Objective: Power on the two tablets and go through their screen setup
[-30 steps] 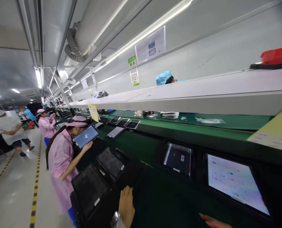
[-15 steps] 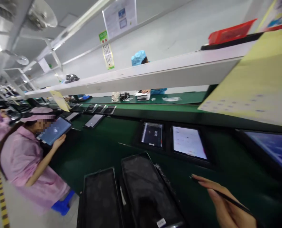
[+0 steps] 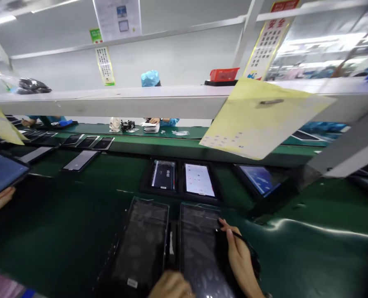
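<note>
fingers: right hand pinched a thin black pen, thumb and forefinger together on it; left hand was cut off by the lower edge, finger spread impossible to tell.
pen: tip lay over the right dark tablet.
left hand: rested at that tablet's near edge.
neighbour: second dark tablet lay just beside, on the green belt.
behind: two lit tablets stood side by side.
</note>
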### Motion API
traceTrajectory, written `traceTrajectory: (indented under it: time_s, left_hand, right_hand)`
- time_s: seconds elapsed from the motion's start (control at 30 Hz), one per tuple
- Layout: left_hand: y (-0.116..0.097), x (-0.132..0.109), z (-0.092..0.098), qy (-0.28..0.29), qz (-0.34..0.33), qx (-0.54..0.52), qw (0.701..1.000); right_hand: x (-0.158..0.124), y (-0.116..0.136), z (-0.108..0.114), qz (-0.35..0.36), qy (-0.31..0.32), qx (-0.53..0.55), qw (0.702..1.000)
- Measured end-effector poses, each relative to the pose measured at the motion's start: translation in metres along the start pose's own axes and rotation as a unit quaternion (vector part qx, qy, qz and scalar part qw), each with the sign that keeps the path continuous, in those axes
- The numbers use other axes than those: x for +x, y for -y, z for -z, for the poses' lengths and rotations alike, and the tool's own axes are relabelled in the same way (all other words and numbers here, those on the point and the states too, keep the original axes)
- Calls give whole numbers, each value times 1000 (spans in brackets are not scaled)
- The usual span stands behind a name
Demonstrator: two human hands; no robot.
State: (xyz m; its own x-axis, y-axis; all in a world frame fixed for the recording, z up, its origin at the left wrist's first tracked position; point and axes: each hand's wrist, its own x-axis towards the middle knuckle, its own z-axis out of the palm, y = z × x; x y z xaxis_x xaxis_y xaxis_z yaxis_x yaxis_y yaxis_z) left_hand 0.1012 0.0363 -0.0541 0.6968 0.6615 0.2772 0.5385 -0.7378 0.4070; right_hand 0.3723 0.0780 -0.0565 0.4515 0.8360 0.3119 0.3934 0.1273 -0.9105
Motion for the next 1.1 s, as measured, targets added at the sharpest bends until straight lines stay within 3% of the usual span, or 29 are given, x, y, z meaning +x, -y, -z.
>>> traceTrajectory:
  time_s: [0.03,0.13,0.27,0.73,0.83,0.93,1.0,1.03,1.1]
  left_hand:
    - [11,17,3,-10,11,17,1000]
    - [52,73,14,-60,132,129,981]
    - [90,118,26,-69,138,163,974]
    - [90,123,30,-71,112,140,981]
    - [85,115,37,-92,123,121,981]
    - [62,82,38,-120,139,104,977]
    - [35,48,26,-118,134,64,982]
    - [21,30,15,-98,115,33,988]
    - [-7,1,-15,-128,138,31,982]
  right_hand:
    - [-1,1,-1,-8,-8,0,1000]
    - [-3,5,-2,-31,-27,-4,999]
    - [-3,6,-1,-52,-48,-6,997]
    - [6,2,-3,-60,-34,34,997]
    - [5,0,-1,-62,-31,42,997]
    - [6,4,4,-56,-20,58,997]
    - [14,9,5,-48,-3,66,997]
    - [20,12,3,-42,12,68,997]
    - [40,18,-4,-28,58,66,996]
